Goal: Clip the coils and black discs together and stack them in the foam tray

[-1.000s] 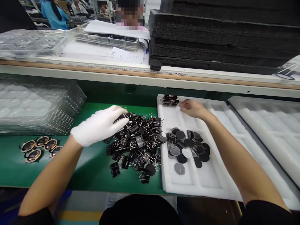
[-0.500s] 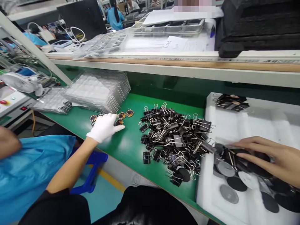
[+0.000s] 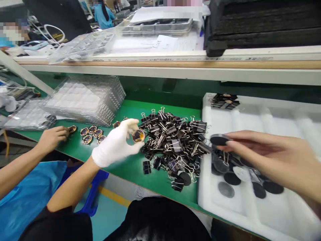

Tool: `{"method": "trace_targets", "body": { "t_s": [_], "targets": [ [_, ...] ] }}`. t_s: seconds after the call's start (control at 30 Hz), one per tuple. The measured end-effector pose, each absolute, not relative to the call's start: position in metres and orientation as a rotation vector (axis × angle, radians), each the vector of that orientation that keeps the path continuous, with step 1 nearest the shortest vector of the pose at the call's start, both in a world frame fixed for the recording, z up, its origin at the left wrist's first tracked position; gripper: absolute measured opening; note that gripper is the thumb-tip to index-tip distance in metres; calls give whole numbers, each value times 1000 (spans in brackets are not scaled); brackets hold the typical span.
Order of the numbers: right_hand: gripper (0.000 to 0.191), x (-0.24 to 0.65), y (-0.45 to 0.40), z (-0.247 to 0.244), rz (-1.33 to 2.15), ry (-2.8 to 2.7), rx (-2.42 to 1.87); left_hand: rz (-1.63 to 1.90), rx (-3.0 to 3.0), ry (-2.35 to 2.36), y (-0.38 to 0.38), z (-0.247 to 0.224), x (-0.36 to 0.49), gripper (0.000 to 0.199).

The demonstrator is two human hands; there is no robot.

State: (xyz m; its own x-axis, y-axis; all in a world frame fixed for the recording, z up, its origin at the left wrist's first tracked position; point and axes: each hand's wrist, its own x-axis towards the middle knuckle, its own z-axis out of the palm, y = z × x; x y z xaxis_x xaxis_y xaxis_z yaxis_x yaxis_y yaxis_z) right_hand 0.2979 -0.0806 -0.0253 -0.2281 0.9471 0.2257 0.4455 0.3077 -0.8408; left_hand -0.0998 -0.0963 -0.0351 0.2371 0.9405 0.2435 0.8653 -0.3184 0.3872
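Observation:
My left hand [image 3: 119,142], in a white glove, pinches a round watch case [image 3: 138,135] with a gold-coloured rim and a dark and orange face. It is raised over the green bench, left of a heap of black binder clips [image 3: 175,144]. My bare right hand [image 3: 260,150] grips a black round disc [image 3: 219,139] between thumb and fingers. That disc is held above the white foam tray [image 3: 208,194], where several black and grey discs [image 3: 232,178] lie loosely. One more dark disc [image 3: 185,178] rests at the heap's near edge.
A co-worker's hand [image 3: 56,135] touches a watch case at the left, near several others [image 3: 92,130]. Clear plastic trays [image 3: 85,97] are stacked behind. A shelf edge [image 3: 160,72] crosses above the bench. Two clipped bundles [image 3: 225,101] sit in the tray's far left corner.
My left hand has lifted a watch case and moved right. My right hand has come up from the tray's discs with a black one. A co-worker's hand has appeared at the left.

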Motion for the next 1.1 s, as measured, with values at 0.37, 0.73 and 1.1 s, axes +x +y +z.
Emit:
{"method": "trace_targets", "body": {
  "t_s": [0.37, 0.73, 1.1],
  "targets": [
    [24, 247, -80, 1, 340, -1876, -886, 1033, 2625, 838, -41, -6, 22, 65],
    [46, 254, -67, -8, 142, -2177, -708, 1032, 2670, 702, -28, -13, 23, 62],
    [24, 253, -54, -17, 1435, -1241, -1141, 703, 2764, 1095, -12, 6, 1, 30]
  ]
}}
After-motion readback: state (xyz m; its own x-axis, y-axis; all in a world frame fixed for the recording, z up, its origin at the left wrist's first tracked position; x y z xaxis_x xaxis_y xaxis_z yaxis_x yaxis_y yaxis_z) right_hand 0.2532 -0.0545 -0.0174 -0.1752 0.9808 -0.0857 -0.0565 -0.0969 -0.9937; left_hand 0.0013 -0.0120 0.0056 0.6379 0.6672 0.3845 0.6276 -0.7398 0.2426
